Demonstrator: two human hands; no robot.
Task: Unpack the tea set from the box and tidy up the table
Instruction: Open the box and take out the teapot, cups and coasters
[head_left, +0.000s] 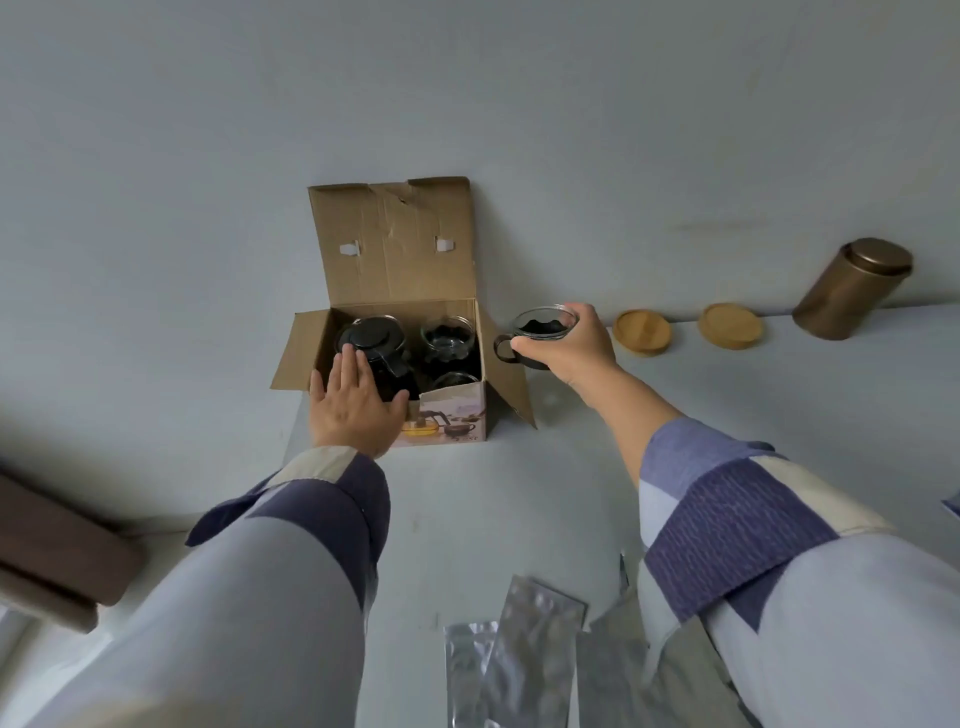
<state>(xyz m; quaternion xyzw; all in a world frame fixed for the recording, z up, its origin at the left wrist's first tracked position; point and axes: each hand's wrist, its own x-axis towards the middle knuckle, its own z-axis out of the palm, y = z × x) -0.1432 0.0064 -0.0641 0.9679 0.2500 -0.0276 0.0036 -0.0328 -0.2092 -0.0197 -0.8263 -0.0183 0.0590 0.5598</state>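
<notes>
The glass cup (540, 332), with its dark handle and something dark inside, is out of the box (395, 332) and held just to the box's right, above the desk (519, 493), in the right hand (563, 345), whose fingers are curled round the cup's body. So the step in hand looks like lifting the cups out one at a time, and this one has yet to be set down. Inside the box, the teapot (374, 348) with its black lid fills the left half, and two more glass cups (447, 338) sit in the right half, one behind the other. The left hand (353, 405) lies flat with straight fingers over the box's near left edge, its fingertips reaching the teapot, apparently steadying the carton. Further right of the box, two round wooden coasters (641, 331) lie side by side, and beyond them stands a bronze tin (852, 288). The next move probably calls for carrying the cup rightward and lowering it gently onto the nearer coaster, kept level because glass knocks easily. On the near side of the box, silver foil bags (519, 660) lie loose on the desk, still to be tidied.
</notes>
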